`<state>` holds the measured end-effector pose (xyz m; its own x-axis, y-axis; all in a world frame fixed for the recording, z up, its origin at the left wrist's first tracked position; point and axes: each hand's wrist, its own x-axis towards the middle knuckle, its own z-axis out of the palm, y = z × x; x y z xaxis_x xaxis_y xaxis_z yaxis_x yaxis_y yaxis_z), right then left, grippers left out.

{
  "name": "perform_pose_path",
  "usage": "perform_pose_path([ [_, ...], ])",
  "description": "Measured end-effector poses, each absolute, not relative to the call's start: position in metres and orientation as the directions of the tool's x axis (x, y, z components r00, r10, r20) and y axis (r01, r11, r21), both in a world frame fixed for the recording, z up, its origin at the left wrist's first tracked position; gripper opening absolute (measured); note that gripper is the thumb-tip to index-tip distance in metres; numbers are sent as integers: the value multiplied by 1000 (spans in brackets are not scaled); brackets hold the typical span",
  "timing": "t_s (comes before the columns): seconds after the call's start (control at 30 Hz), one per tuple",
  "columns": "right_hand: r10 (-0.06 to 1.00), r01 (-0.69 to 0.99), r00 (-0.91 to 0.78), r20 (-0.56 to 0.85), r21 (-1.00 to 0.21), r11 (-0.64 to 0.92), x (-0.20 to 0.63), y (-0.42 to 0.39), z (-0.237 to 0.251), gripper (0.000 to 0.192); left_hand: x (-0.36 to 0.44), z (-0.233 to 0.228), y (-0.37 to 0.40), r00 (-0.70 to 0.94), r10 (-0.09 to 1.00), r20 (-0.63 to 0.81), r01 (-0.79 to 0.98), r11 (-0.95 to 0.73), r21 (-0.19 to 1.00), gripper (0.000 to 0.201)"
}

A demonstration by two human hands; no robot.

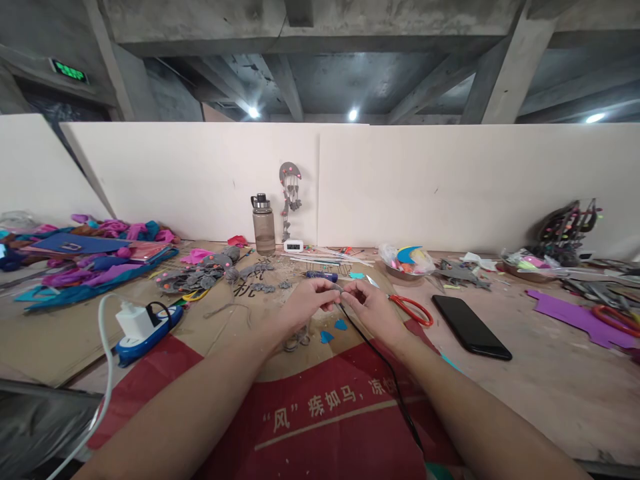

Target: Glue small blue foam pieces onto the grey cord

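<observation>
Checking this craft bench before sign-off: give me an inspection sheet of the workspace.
Surface: table covered by cardboard sheet and red printed sheet.
Job's things: small grey piece pinched between both hands.
Clutter: red-handled scissors, black phone, water bottle, grey felt cutouts, purple foam, coloured scraps.
Hands: left hand and right hand, fingertips meeting over the table.
Cables: black cord running under the right forearm; white cable to charger on power strip.
Surroundings: white partition boards, concrete ceiling.
</observation>
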<state>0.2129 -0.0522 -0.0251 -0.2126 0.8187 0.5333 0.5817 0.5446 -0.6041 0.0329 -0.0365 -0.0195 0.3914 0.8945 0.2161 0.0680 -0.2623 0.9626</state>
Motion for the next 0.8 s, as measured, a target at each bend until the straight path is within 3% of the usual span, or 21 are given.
perform_pose_path([
  [0.07, 838, 695, -198, 509, -530, 486, 227, -48, -19, 26, 31, -21, -33, 354, 909, 218, 23, -242, 970, 23],
  [0.17, 943, 950, -29, 331, -285, 129, 254, -39, -17, 34, 28, -23, -27, 302, 926, 227, -20, -232, 973, 23],
  [0.23, 977, 983, 33, 212, -183, 7, 266, -34, -20, 41, 27, -24, -24, 285, 931, 226, -32, -226, 974, 23],
  [0.33, 993, 995, 49, 103, -86, -40, 269, -34, -27, 45, 25, -23, -22, 288, 931, 225, -53, -219, 974, 24],
  [0.5, 996, 997, 77, 42, 13, -78, 261, -35, -31, 53, 22, -20, -21, 287, 926, 245, -144, -211, 967, 24],
  [0.8, 985, 987, 158, 64, 31, -160, 269, -30, -33, 63, 21, -15, -22, 288, 922, 258, -292, -172, 941, 26],
])
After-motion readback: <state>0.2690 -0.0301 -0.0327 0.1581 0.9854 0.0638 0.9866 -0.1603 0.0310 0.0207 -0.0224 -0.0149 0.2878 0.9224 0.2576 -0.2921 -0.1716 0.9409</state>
